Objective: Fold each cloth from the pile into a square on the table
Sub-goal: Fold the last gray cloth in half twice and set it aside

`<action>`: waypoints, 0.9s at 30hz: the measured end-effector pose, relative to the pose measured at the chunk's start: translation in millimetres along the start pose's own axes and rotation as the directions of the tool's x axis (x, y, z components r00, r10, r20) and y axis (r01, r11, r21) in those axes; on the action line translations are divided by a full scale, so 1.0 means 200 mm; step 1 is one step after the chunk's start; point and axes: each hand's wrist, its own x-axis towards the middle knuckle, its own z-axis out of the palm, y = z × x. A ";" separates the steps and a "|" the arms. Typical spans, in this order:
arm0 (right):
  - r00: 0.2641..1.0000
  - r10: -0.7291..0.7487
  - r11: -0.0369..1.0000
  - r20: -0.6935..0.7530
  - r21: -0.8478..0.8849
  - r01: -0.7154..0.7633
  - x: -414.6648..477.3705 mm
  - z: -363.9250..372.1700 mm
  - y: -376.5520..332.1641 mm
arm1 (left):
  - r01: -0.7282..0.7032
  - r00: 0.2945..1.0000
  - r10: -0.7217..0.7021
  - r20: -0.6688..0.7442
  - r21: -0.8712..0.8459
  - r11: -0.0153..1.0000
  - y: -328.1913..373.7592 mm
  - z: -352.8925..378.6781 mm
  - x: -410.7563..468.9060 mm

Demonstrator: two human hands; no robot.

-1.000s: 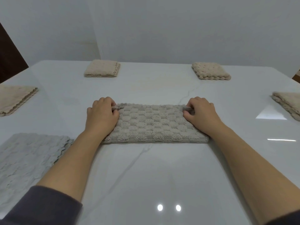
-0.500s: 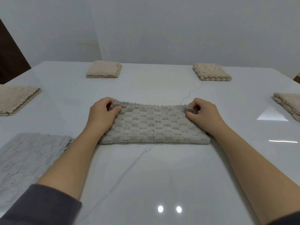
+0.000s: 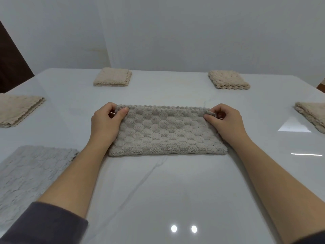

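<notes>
A grey-beige honeycomb cloth (image 3: 167,132) lies folded in half as a long rectangle in the middle of the white table (image 3: 158,191). My left hand (image 3: 105,122) pinches its far left corner between thumb and fingers. My right hand (image 3: 223,120) pinches the far right corner the same way. Both far corners are raised slightly off the table, and the folded edge lies nearest me. A flat light-grey cloth (image 3: 29,176) lies unfolded at the near left.
Folded beige squares sit around the table: one at the far left (image 3: 112,77), one at the far right (image 3: 228,81), one at the left edge (image 3: 17,108) and one at the right edge (image 3: 313,115). A white wall stands behind.
My hands went from resting curled on the cloth's far corners to pinching them with thumb and fingers, and the far edge has lifted slightly. The view has shifted a little.
</notes>
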 end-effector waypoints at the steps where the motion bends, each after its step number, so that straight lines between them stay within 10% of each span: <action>1: 1.000 0.003 0.999 -0.017 0.045 -0.003 0.00 0.00 0.00 | 0.001 1.000 -0.001 0.004 -0.016 1.000 0.00 0.00 0.00; 14: 0.984 0.176 0.801 0.040 0.575 -0.167 -0.01 -0.01 -0.03 | 0.016 0.999 -0.011 0.030 -0.167 0.986 0.02 -0.01 -0.02; 27: 0.995 0.100 0.853 0.028 0.512 -0.101 -0.03 -0.04 -0.08 | 0.083 0.996 -0.066 0.065 -0.319 0.944 0.05 -0.02 -0.02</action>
